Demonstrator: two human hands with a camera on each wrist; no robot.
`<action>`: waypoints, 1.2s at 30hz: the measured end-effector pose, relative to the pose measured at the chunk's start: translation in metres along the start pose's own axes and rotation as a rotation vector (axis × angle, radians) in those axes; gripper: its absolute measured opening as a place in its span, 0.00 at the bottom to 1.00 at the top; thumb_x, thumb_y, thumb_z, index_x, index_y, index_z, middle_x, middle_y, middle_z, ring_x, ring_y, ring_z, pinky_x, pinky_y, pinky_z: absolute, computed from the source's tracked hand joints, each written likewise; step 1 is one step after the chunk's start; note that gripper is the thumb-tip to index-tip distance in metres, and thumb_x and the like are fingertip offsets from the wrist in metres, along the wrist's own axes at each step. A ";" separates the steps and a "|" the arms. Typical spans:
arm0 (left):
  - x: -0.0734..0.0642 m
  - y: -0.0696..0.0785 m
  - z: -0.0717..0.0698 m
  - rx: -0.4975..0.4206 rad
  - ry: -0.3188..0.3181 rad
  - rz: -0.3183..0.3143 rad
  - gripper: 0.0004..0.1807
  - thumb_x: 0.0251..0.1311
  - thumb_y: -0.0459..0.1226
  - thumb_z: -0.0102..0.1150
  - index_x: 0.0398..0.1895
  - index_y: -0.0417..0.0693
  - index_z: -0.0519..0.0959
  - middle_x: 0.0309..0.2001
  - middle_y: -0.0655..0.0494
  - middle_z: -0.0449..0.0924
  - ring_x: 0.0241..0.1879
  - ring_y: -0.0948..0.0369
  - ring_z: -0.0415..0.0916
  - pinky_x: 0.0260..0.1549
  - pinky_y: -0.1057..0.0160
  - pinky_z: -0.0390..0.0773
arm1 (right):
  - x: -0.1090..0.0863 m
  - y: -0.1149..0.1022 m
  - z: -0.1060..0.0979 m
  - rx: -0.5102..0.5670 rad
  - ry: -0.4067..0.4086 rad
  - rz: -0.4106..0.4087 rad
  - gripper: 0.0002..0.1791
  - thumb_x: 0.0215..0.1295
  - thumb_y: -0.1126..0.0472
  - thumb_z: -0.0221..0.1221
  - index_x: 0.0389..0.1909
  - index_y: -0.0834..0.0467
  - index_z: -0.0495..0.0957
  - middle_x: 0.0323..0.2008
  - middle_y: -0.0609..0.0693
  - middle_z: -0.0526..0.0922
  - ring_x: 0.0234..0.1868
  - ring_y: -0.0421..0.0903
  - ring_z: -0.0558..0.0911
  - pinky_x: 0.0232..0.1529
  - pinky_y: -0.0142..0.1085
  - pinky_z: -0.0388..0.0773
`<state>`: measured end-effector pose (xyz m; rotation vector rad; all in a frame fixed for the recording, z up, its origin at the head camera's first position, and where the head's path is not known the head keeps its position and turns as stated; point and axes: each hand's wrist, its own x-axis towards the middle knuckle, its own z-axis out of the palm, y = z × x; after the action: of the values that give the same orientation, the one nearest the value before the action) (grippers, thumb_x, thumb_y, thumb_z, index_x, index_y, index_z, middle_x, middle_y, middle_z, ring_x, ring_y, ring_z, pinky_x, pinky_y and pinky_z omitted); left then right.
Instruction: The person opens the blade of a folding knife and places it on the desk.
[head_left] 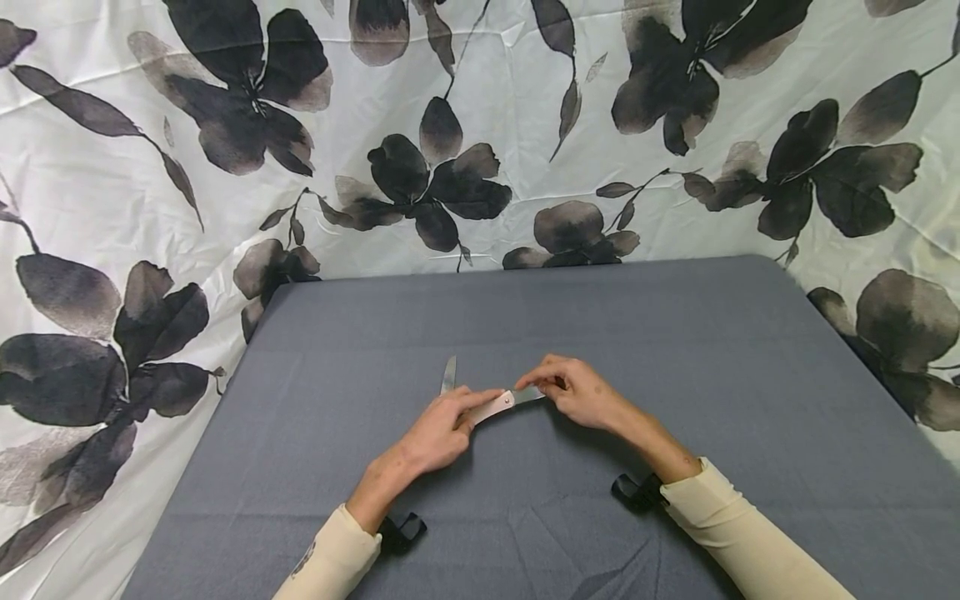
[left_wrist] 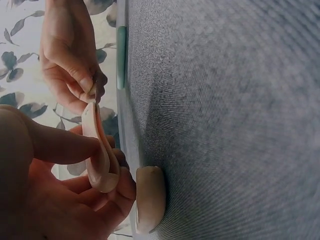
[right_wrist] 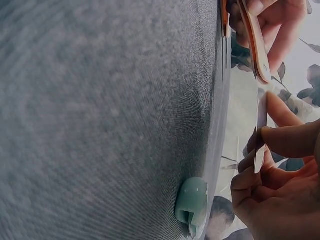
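Note:
A folding knife with a pale pink handle [head_left: 491,407] is held just above the table between both hands, its blade [head_left: 529,394] swung out. My left hand [head_left: 435,432] grips the handle, thumb on one side and fingers on the other. With thumb and fingers, my right hand [head_left: 576,393] pinches the flat metal blade [right_wrist: 262,117]. A second blade [head_left: 449,375] lies behind my left hand, which hides its other end in the head view. On the table below that hand is a beige handle [left_wrist: 150,200].
A green slotted object [right_wrist: 192,200] lies on the cloth near my right hand. Grey cloth [head_left: 360,325] covers the table, with creases at the front. A floral curtain [head_left: 480,233] hangs behind the far edge. Black straps [head_left: 636,493] sit at both wrists.

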<state>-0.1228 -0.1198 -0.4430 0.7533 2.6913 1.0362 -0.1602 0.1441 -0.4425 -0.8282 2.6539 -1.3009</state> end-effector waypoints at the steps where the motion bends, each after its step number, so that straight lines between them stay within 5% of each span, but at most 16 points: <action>1: -0.001 0.000 0.000 0.001 -0.004 0.001 0.33 0.66 0.24 0.51 0.73 0.57 0.76 0.38 0.55 0.78 0.29 0.63 0.65 0.34 0.65 0.70 | 0.000 0.000 0.000 -0.001 -0.004 0.005 0.18 0.73 0.73 0.56 0.46 0.50 0.90 0.30 0.53 0.79 0.28 0.38 0.68 0.32 0.31 0.67; 19: -0.011 -0.001 0.000 0.017 -0.040 0.005 0.31 0.71 0.27 0.50 0.73 0.59 0.75 0.39 0.56 0.76 0.31 0.62 0.65 0.36 0.64 0.70 | -0.004 -0.004 0.003 0.036 -0.043 0.024 0.17 0.73 0.71 0.57 0.46 0.50 0.90 0.34 0.52 0.83 0.31 0.40 0.71 0.34 0.31 0.69; 30: -0.015 -0.005 0.006 -0.103 0.028 0.060 0.31 0.69 0.27 0.57 0.73 0.59 0.75 0.43 0.56 0.81 0.36 0.65 0.75 0.39 0.66 0.76 | 0.003 -0.005 -0.003 0.296 0.041 0.103 0.19 0.75 0.66 0.60 0.63 0.65 0.78 0.47 0.66 0.85 0.45 0.50 0.85 0.45 0.32 0.81; 36: -0.016 -0.004 0.010 -0.210 0.005 0.044 0.32 0.70 0.28 0.59 0.76 0.53 0.70 0.49 0.50 0.82 0.39 0.64 0.81 0.41 0.66 0.82 | 0.008 -0.006 0.001 0.424 0.093 0.184 0.23 0.74 0.64 0.61 0.65 0.67 0.71 0.48 0.68 0.85 0.40 0.47 0.87 0.50 0.47 0.86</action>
<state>-0.1072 -0.1245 -0.4536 0.7731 2.5272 1.3068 -0.1643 0.1364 -0.4366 -0.4649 2.3109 -1.7910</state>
